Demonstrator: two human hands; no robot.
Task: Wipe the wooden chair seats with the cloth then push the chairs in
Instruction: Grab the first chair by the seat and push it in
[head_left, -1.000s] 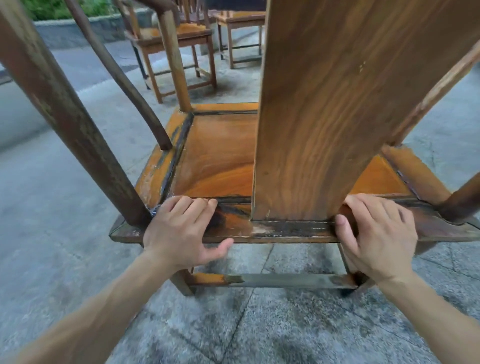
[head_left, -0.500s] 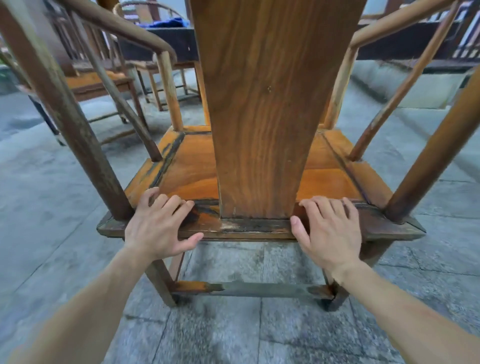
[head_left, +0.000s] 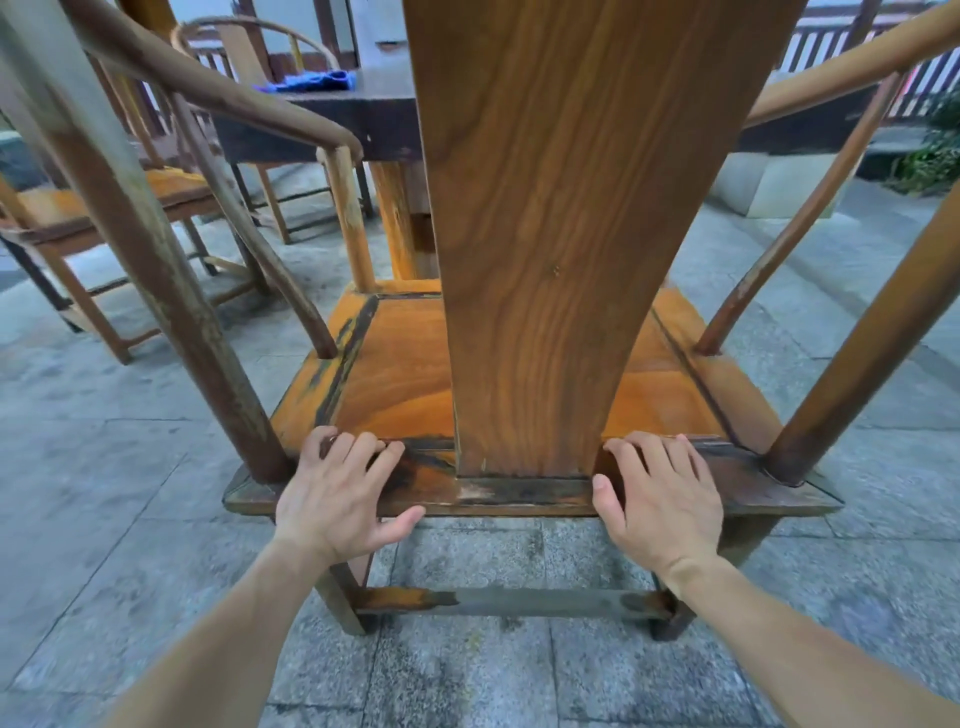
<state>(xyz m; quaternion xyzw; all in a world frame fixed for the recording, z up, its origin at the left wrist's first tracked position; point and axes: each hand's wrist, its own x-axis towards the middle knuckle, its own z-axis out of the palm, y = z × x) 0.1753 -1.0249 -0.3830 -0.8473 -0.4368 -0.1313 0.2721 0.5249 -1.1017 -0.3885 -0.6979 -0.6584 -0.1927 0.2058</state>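
Note:
A wooden armchair stands right in front of me, its wide back splat (head_left: 545, 208) filling the centre and its orange seat (head_left: 395, 364) facing a dark wooden table (head_left: 384, 124). My left hand (head_left: 337, 493) lies on the seat's rear rail left of the splat, fingers flat on top, thumb at the rail's back edge. My right hand (head_left: 660, 499) presses the same rail to the right of the splat in the same way. A blue cloth (head_left: 311, 81) lies bunched on the tabletop, away from both hands.
A second wooden chair (head_left: 62, 208) stands at the left, close to the armrest of mine. A third chair (head_left: 249, 47) sits beyond the table. Stone paving (head_left: 467, 675) lies underfoot, with a railing (head_left: 831, 41) and plants at the far right.
The chair has swung round with my hands on its rear rail and now faces the table squarely. The table and blue cloth have come into view ahead.

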